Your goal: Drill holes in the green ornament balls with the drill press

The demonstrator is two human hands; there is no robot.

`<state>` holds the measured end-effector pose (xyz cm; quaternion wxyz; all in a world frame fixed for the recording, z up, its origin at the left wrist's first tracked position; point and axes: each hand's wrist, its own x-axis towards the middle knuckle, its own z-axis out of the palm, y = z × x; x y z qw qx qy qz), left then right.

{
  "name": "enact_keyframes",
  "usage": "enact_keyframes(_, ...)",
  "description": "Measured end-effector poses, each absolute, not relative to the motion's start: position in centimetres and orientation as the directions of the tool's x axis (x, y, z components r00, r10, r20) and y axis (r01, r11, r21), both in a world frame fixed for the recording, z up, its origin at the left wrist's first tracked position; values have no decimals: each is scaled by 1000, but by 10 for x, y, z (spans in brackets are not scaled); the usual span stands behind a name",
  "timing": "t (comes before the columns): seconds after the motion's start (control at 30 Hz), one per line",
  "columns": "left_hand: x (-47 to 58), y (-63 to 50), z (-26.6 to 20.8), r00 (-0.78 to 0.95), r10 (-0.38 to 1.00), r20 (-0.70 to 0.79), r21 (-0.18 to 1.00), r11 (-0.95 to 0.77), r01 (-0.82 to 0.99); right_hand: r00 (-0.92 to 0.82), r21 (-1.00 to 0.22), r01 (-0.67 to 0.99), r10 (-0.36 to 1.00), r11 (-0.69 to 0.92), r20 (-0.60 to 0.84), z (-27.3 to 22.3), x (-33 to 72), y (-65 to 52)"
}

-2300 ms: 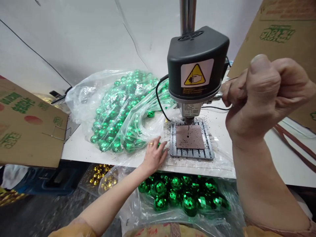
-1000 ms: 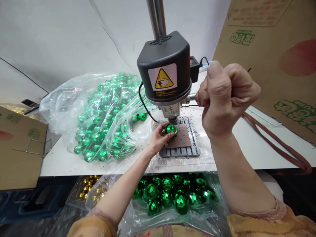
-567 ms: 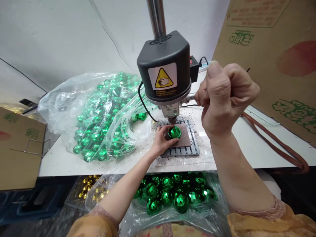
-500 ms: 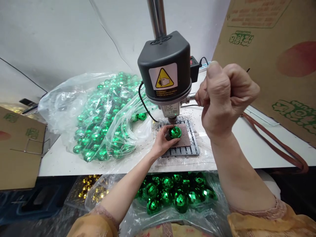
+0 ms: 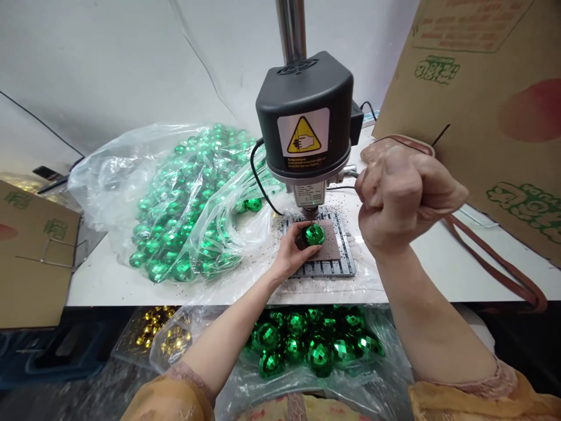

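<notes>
My left hand [image 5: 294,250] curls its thumb and fingers around a shiny green faceted ball [image 5: 315,234]. The ball sits on a brownish square pad [image 5: 332,248] on the slotted grey base plate [image 5: 347,266] of a small drill press [image 5: 307,111]. In this view the press's chuck [image 5: 311,213] shows just behind the top of the ball; whether a bit touches the ball I cannot tell. To the right of the machine, my right hand [image 5: 401,196] is closed in a fist around the feed lever [image 5: 349,171], whose grip end is hidden in the fingers.
A clear bag of green balls [image 5: 188,204] lies left of the press. Below the table edge are more green balls [image 5: 319,351] in plastic and gold balls [image 5: 153,330]. Cardboard boxes [image 5: 491,117] flank the table; a brown strap [image 5: 491,263] lies at right. Dark chips litter the tabletop.
My right fist has come down and turned with the lever. My left hand still holds the ball on the pad. The whole view has shifted slightly.
</notes>
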<state>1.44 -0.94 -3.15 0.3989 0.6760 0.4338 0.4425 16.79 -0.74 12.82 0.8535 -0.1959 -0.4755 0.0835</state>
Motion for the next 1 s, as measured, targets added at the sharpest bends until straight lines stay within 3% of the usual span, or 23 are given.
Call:
enact_keyframes(0.4, 16, -10, -31, 226, 946, 231, 939, -278, 205, 553, -332, 79, 236, 940, 799, 112, 169, -3)
enact_keyframes(1.0, 15, -12, -35, 208, 941, 266, 928, -309, 209, 415, -140, 60, 103, 988, 904, 91, 177, 1)
